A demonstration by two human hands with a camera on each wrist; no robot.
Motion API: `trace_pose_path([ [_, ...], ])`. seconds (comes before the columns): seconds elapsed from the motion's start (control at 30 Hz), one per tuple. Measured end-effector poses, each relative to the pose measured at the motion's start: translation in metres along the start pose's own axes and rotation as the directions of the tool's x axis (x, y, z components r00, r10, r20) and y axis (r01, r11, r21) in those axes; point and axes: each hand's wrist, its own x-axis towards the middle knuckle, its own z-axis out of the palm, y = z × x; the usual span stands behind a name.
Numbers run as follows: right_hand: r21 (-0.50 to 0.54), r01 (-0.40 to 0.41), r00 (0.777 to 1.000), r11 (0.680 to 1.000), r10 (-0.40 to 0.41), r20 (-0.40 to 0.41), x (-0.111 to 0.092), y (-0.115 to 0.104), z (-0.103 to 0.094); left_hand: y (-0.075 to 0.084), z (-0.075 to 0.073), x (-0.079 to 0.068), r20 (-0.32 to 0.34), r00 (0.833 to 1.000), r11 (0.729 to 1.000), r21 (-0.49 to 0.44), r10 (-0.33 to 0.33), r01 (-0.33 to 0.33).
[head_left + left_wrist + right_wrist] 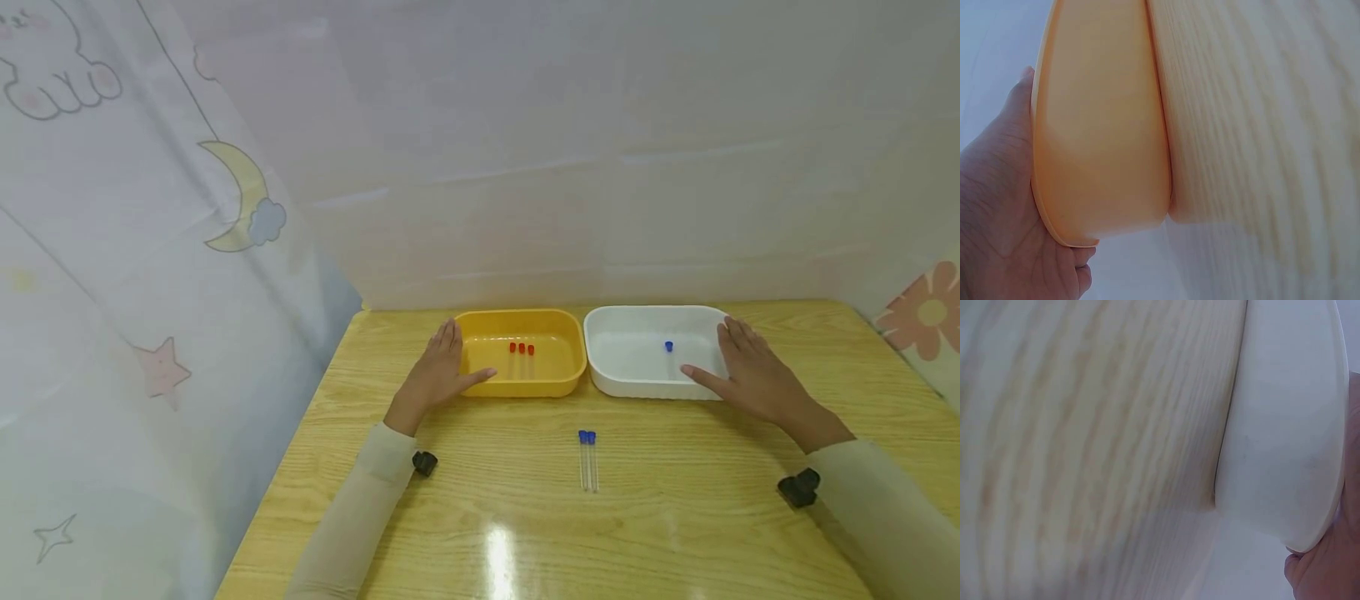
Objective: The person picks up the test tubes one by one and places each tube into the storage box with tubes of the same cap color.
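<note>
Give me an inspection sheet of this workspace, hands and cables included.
Surface: wood-grain table, some glare.
Job's things: yellow tray with three red-capped tubes; white tray with one blue-capped tube; two blue-capped tubes side by side on the table.
Clutter: nothing seen.
Hands: left hand holds the yellow tray's outer end; right hand, the white tray's.
Cables: nothing seen.
Surroundings: pale sheeting with printed moon and flower.

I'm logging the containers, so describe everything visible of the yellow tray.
The yellow tray is a shallow, open, rounded rectangle with glossy walls and a thin rim; it looks like plastic. It sits upright on the wooden table, long sides running left to right. Inside lie three red-capped tubes. The left hand touches its left end, thumb over the near rim. The white tray stands close on its right; whether they touch is unclear.
</note>
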Motion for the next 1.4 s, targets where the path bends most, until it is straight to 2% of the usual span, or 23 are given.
trace_pose_path([
  [0.5,-0.002,0.002,1.000,1.000,-0.002,0.025,0.002,-0.001,-0.002,0.001,-0.001,-0.001,0.010,1.000,1.000,0.012,-0.024,0.024],
  [0.8,-0.004,-0.013,1.000,1.000,0.013,0.026,0.006,-0.001,0.002,-0.001,-0.008,-0.002,0.029,1.000,0.999,0.045,-0.012,0.010],
  [0.97,0.014,-0.021,1.000,1.000,0.021,0.019,0.007,-0.002,0.003,-0.003,-0.011,-0.003,0.030,0.999,1.000,0.026,-0.018,0.017],
  [1.13,0.014,-0.020,1.000,1.000,0.020,0.023,0.006,-0.004,0.007,-0.005,-0.007,-0.005,0.042,0.999,1.000,0.011,-0.015,0.014],
  [1.4,0.000,-0.021,1.000,1.000,0.021,0.011,0.007,-0.003,0.003,0.000,-0.015,-0.006,0.001,1.000,0.998,0.066,0.014,-0.014],
])
